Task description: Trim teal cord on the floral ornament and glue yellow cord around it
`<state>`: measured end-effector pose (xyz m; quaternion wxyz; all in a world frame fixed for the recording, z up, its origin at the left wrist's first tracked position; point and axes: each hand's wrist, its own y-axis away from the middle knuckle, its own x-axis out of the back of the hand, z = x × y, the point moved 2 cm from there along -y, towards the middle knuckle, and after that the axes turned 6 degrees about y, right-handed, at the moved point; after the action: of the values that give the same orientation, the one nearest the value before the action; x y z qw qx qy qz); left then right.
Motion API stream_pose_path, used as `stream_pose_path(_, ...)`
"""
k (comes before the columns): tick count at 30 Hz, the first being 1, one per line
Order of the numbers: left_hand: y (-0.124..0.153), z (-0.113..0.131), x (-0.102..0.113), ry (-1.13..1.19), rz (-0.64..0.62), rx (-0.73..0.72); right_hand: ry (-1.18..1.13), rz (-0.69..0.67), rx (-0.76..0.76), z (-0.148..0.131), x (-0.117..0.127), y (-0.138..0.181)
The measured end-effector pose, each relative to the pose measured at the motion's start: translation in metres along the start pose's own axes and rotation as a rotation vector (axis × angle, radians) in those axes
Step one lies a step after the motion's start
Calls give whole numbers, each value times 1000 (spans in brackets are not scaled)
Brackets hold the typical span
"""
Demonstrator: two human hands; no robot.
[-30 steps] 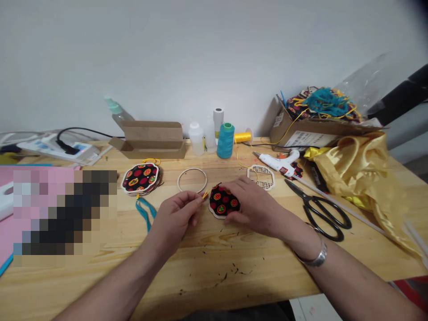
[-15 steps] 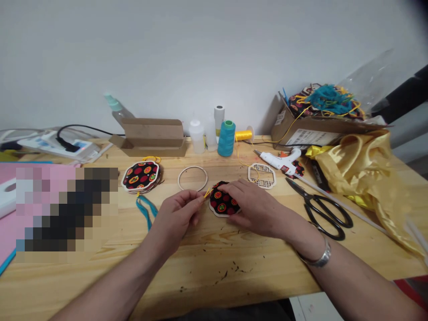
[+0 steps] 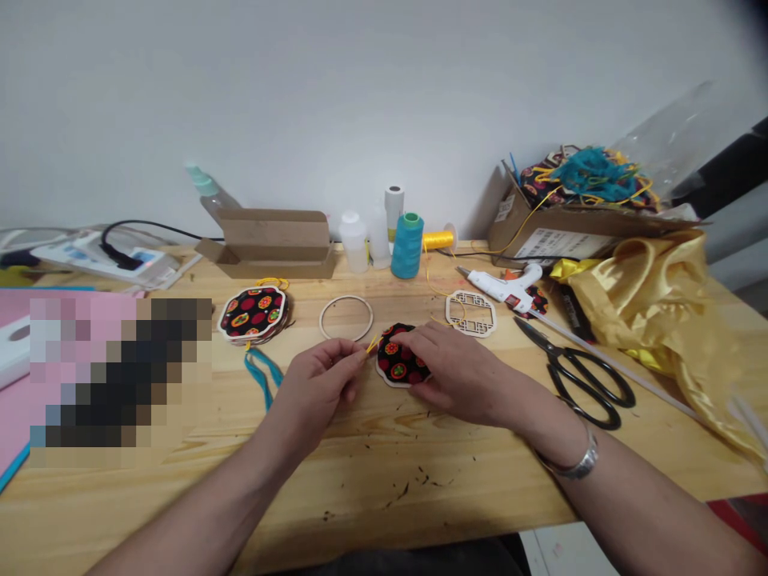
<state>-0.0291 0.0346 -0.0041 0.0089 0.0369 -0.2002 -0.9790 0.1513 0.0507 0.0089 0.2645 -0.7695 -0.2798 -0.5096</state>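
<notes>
Between finger and thumb, my left hand (image 3: 327, 380) pinches a yellow cord (image 3: 372, 346) that runs from the left edge of a patterned fabric piece (image 3: 397, 360). This piece is dark with red and orange flower motifs and has a pale scalloped rim. From the right, my right hand (image 3: 459, 372) grips the piece, its fingers over the top and thumb at the near edge; they hide its right part. Just beyond lies a thin pale ring (image 3: 346, 318). A stack of similar patterned pieces (image 3: 253, 315) sits to the left, with a teal tassel (image 3: 264, 378) below it.
Black-handled scissors (image 3: 585, 376), a white glue gun (image 3: 501, 286) and a pale lattice frame (image 3: 471, 313) lie on the right. Behind stand a teal thread cone (image 3: 407, 246), a yellow spool (image 3: 440, 239) and an open brown box (image 3: 273, 244). Gold satin (image 3: 654, 296) drapes beside a full carton (image 3: 540, 234).
Both hands keep their hold on the cord and the patterned piece, almost without moving. The whole view has shifted very slightly.
</notes>
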Motion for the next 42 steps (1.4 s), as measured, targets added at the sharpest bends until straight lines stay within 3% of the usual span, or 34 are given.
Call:
stream_pose_path(37, -1, -3, 2, -49, -5, 23, -45, -65, 64, 5, 5, -1)
stream_pose_path(42, -1, 1, 1, -68, -1, -59, -49, -55, 71, 5, 7, -2)
